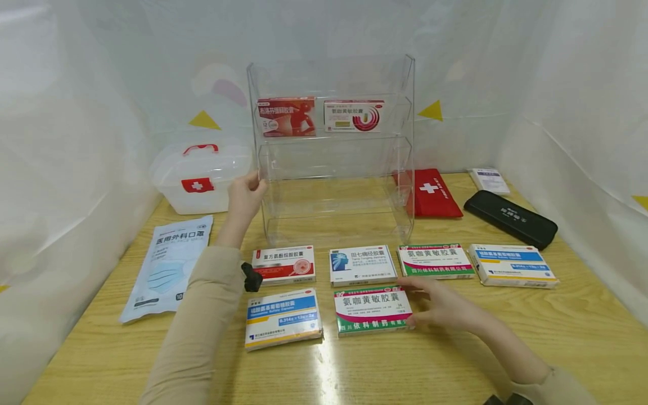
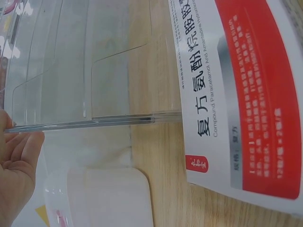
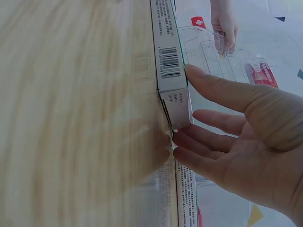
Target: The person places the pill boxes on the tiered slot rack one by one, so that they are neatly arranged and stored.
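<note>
Green-edged medicine box lies flat at lower centre of the desk, long axis left-right; the right hand, fingers straight, touches its right end. Left hand grips the clear rack's left wall.

White sheeting walls a glossy wooden table; soft, even light.

Green-n-white med box lies flat on the desk, front row, label up w/ big black characters, red stripe up top, green band at the bottom. Clear acrylic rack stands upright at the back, 3 tiers, w/ 2 reddish boxes on the top tier.
</note>
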`<state>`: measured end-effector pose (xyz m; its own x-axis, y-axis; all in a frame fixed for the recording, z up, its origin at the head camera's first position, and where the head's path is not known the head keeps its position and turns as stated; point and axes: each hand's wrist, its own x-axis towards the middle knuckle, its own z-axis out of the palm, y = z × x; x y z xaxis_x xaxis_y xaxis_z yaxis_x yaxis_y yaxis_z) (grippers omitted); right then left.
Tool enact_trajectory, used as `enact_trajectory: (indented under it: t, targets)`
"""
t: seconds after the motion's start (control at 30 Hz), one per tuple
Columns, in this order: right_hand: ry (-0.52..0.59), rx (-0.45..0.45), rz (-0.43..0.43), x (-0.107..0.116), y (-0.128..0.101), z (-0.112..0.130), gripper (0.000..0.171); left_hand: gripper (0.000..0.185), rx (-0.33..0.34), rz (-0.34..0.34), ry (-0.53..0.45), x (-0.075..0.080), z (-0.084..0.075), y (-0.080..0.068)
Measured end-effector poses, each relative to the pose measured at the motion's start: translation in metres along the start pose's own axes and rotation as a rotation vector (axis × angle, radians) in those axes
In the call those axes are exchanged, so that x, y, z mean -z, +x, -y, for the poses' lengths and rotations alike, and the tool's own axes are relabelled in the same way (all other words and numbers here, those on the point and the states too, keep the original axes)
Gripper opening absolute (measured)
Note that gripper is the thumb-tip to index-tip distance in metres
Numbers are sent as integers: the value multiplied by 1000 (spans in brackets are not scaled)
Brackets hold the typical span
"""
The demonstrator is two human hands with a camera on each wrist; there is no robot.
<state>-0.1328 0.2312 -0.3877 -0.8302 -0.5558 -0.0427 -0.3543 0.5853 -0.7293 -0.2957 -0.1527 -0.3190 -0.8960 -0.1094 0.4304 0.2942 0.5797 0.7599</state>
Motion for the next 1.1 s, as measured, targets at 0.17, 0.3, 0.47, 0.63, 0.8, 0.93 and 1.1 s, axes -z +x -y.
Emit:
enact_trajectory:
  t: [0.17, 0.3, 0.47, 0.63, 0.8, 0.93, 1.1]
  targets:
    - [-39, 1, -2, 0, 0, 2, 72, 37, 5, 2, 2, 0, -1, 0]
    - [-101, -30, -23, -2, -1, 4, 72, 37, 6, 6, 3, 0, -1, 0]
    - [-165, -36, -35, -3, 0, 6, 73, 36, -2, 12, 3, 1, -2, -1]
    - [-172, -22, -32, -3, -1, 6, 72, 35, -3, 7, 8, 1, -2, -1]
    - [-64, 15, -9, -4, -1, 5, 65, 36, 0, 6, 4, 1, -1, -1]
    - [30, 26, -15, -5, 1, 2, 52, 36, 11, 18, -6, 1, -1, -2]
    - [100, 74, -92, -3, 4, 0, 33, 37, 21, 25, -14, 2, -2, -2]
